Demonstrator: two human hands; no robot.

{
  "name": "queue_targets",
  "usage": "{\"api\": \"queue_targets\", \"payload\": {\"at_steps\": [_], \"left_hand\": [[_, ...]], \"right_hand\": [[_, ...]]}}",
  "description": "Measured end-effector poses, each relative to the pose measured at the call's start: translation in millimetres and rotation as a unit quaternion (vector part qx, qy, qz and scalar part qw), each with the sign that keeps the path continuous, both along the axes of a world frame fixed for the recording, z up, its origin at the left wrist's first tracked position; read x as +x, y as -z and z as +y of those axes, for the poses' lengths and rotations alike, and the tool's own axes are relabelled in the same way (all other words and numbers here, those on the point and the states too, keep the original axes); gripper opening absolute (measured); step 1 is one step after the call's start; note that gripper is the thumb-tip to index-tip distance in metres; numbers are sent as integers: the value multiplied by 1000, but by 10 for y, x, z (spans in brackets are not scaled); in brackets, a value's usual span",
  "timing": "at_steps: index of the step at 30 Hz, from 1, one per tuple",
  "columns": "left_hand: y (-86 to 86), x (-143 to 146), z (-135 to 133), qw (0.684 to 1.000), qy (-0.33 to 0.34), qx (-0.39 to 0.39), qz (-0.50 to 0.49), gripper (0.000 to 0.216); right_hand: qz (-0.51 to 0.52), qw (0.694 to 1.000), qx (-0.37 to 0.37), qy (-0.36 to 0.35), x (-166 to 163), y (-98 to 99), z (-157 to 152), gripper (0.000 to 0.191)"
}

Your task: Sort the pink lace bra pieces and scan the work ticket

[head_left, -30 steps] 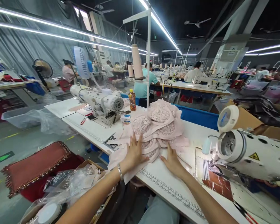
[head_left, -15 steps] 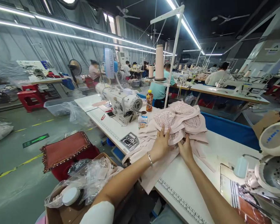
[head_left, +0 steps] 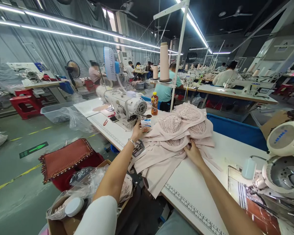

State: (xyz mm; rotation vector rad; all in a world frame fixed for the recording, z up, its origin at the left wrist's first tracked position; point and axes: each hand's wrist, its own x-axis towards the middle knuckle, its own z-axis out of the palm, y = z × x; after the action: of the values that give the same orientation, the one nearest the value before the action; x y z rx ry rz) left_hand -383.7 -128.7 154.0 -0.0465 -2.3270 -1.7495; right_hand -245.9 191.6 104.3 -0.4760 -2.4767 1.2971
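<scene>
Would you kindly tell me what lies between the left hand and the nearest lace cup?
In the head view, a small white-and-blue box lies between the left hand and that lace cup, then some pink fabric.

JUKI lettering on rightmost sewing machine

One cam, on my head, facing forward and down over the white table. My left hand and right hand sit near, grey curtain far.

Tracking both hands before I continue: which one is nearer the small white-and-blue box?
Left. The left hand is beside the box, on its left; the right hand is farther right, at the pale pink garments.
</scene>
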Motion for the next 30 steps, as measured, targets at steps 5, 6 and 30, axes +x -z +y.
{"api": "queue_targets", "payload": {"at_steps": [5,6,30], "left_hand": [[-26,-42,-227,998,-57,-35,-9,22],[-45,-23,-242,996,-71,-45,-5,22],[-98,1292,1797,875,45,-438,200,97]], "right_hand": [[28,999,-44,-8,23,-14,-23,78],[37,998,-59,-4,36,-13,-33,78],[305,801,-512,61,-466,-1144,-75,40]]}}
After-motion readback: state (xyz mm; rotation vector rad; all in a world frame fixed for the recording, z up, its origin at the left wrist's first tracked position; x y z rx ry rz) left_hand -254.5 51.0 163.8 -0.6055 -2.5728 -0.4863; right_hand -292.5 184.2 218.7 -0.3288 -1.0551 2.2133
